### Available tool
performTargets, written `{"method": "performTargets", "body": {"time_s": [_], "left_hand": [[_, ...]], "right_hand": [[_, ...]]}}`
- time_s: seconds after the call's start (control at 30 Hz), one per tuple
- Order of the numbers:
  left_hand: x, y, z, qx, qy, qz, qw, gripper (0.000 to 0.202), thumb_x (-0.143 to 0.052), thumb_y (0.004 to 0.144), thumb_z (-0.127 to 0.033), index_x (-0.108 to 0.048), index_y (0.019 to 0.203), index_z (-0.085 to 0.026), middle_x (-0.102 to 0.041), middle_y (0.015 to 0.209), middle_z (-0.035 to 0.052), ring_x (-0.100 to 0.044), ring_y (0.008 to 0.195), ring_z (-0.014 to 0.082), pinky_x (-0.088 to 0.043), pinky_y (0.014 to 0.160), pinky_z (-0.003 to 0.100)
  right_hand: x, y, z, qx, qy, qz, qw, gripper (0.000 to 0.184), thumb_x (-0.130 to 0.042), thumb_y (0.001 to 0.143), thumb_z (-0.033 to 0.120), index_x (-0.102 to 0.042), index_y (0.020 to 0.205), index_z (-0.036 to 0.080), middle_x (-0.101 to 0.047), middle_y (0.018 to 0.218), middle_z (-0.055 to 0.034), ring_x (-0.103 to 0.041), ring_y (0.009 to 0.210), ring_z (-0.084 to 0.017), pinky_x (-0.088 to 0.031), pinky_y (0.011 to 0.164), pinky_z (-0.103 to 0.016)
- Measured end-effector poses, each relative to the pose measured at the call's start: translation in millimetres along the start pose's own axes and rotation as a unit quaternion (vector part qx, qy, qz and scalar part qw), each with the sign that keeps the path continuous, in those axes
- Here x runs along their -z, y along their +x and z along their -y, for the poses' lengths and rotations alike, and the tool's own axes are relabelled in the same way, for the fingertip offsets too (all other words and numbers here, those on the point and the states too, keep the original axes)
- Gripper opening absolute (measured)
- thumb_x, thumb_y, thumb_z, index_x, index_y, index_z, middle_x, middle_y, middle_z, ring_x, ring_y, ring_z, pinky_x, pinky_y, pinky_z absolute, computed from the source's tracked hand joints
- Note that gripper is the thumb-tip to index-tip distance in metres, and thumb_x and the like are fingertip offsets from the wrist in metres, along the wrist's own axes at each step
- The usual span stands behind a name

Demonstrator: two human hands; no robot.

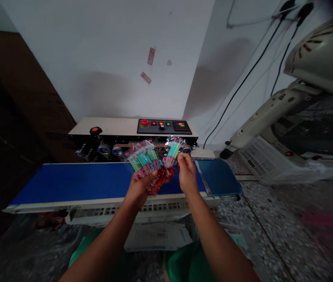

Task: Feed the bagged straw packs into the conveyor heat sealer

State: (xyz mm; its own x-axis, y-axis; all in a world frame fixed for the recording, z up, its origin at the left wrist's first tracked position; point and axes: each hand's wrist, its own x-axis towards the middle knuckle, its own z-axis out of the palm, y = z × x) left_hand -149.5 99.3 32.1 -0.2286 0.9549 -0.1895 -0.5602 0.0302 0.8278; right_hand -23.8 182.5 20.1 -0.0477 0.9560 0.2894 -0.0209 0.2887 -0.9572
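My left hand grips a fanned stack of clear plastic packets, with green and blue sticks showing inside and colourful lettering below. Red cartoon figures show at the lower end of the stack. Between the thumb and fingers of my right hand is a single packet of the same kind, held upright just right of the stack. Both hands are above the blue conveyor belt, in front of the band sealing machine.
The machine's control panel has a red stop button and lit displays. A white plastic basket stands on the floor at right, near a grey machine arm. Below the belt lies a white carton. Brown cardboard stands at left.
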Motion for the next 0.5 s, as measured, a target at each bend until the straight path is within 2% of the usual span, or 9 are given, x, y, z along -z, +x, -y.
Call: {"method": "performTargets", "body": {"time_s": [0.13, 0.2, 0.27, 0.33, 0.4, 0.5], "left_hand": [[2.1, 0, 2, 0.011, 0.006, -0.022, 1.0, 0.032, -0.078, 0.06, -0.03, -0.066, 0.084, -0.012, -0.071, 0.068, 0.0086, -0.065, 0.052, 0.0219, -0.044, 0.038, 0.025], [2.7, 0, 2, 0.011, 0.013, -0.025, 1.0, 0.03, -0.079, 0.06, -0.03, -0.064, 0.08, -0.013, -0.069, 0.064, 0.007, -0.064, 0.05, 0.021, -0.042, 0.036, 0.024], [2.6, -1, 0, 0.005, 0.019, -0.024, 1.0, 0.028, -0.079, 0.06, -0.028, -0.064, 0.077, -0.013, -0.067, 0.06, 0.0046, -0.062, 0.046, 0.0183, -0.041, 0.035, 0.022], [1.9, -2, -1, 0.003, 0.02, -0.018, 1.0, 0.026, -0.08, 0.06, -0.026, -0.065, 0.076, -0.013, -0.067, 0.06, 0.0041, -0.062, 0.047, 0.017, -0.044, 0.039, 0.023], [1.0, -3, -2, 0.01, 0.022, -0.014, 1.0, 0.026, -0.08, 0.059, -0.025, -0.066, 0.077, -0.012, -0.069, 0.063, 0.0053, -0.064, 0.053, 0.018, -0.05, 0.047, 0.025], [0.5, -3, -3, 0.019, 0.019, -0.006, 1.0, 0.027, -0.081, 0.058, -0.025, -0.067, 0.077, -0.011, -0.07, 0.065, 0.0063, -0.066, 0.058, 0.0198, -0.053, 0.055, 0.03]], "right_hand": [[19, 10, -5, 0.018, -0.105, -0.075, 0.992, 0.033, -0.04, 0.088, 0.05, -0.054, 0.086, 0.02, -0.052, 0.068, 0.0028, -0.045, 0.061, -0.012, -0.037, 0.06, -0.023], [40, 20, -10, 0.03, -0.186, -0.109, 0.976, 0.033, -0.039, 0.088, 0.047, -0.055, 0.086, 0.018, -0.057, 0.071, 0.0002, -0.049, 0.064, -0.014, -0.037, 0.063, -0.025], [64, 30, -16, 0.028, -0.285, -0.135, 0.948, 0.032, -0.038, 0.088, 0.042, -0.058, 0.088, 0.017, -0.061, 0.076, -0.0039, -0.053, 0.07, -0.017, -0.038, 0.067, -0.026], [86, 37, -23, -0.004, -0.389, -0.135, 0.911, 0.03, -0.038, 0.088, 0.036, -0.06, 0.091, 0.016, -0.064, 0.081, -0.0076, -0.056, 0.075, -0.019, -0.037, 0.067, -0.027], [100, 42, -28, -0.055, -0.473, -0.114, 0.872, 0.03, -0.037, 0.088, 0.032, -0.061, 0.096, 0.015, -0.065, 0.082, -0.0101, -0.058, 0.076, -0.021, -0.035, 0.065, -0.028], [101, 44, -32, -0.112, -0.545, -0.062, 0.829, 0.031, -0.037, 0.09, 0.03, -0.061, 0.101, 0.014, -0.066, 0.082, -0.0119, -0.06, 0.077, -0.022, -0.034, 0.062, -0.028]]}}
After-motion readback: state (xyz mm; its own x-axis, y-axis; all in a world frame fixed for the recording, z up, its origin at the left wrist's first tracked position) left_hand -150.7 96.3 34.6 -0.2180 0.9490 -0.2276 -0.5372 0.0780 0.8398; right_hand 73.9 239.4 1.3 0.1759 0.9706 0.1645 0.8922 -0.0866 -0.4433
